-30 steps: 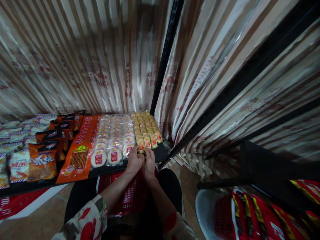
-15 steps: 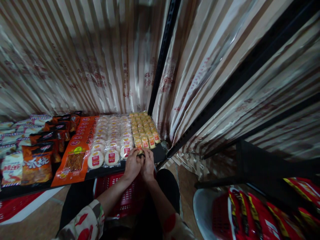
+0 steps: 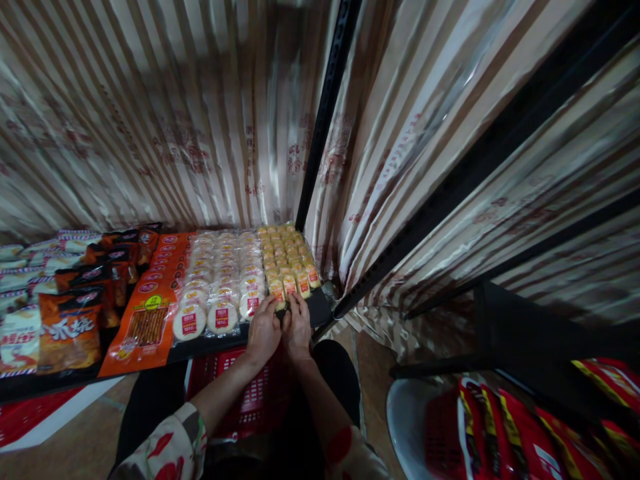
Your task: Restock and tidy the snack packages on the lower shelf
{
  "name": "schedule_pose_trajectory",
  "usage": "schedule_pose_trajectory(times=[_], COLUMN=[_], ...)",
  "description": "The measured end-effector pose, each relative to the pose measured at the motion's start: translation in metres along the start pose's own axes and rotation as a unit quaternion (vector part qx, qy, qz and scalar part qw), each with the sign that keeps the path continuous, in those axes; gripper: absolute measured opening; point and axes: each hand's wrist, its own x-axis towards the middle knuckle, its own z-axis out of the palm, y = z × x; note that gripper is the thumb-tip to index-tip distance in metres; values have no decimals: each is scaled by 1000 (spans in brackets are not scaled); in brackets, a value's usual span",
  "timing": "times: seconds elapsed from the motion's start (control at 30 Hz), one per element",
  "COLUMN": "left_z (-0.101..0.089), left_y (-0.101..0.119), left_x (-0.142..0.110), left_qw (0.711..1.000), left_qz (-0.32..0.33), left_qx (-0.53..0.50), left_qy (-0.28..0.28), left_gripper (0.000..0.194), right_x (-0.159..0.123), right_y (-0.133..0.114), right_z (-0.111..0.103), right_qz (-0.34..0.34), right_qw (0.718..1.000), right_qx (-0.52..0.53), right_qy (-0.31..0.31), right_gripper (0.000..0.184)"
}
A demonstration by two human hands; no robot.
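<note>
Forearms [image 3: 226, 392] reaching forward, left hand [image 3: 264, 328] and right hand [image 3: 298, 328] curl against yellow packets [image 3: 286, 257]; grip unclear.

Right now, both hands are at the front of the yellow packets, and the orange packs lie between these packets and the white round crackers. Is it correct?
Not quite: the head view shows the orange packs between the white round crackers and the orange-and-black bags. The left hand and right hand are at the front of the yellow packets.
</note>
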Motion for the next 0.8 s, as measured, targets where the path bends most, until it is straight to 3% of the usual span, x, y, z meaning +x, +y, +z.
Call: schedule_pose_trajectory(times=[0.4,0.53,0.63,0.8], left_z=[-1,-2,0,6], left_y=[2,3,2,-1], left_x=[-1,-3,-3,-3], left_qw=[997,995,994,993], left_qz=[45,62,77,94], left_qx=[65,77,78,73], left_qy=[-15,-12,-6,-15], left_gripper=[48,51,53,54], right_x=[0,6,17,27], right_y=[-1,-3,-1,10], right_z=[-1,-7,-12,-13], right_qz=[4,36,24,16], right_qw=[1000,998,997,999], right_qx=[10,26,7,-24], right_qy=[-1,44,66,40], right_gripper=[51,50,45,44])
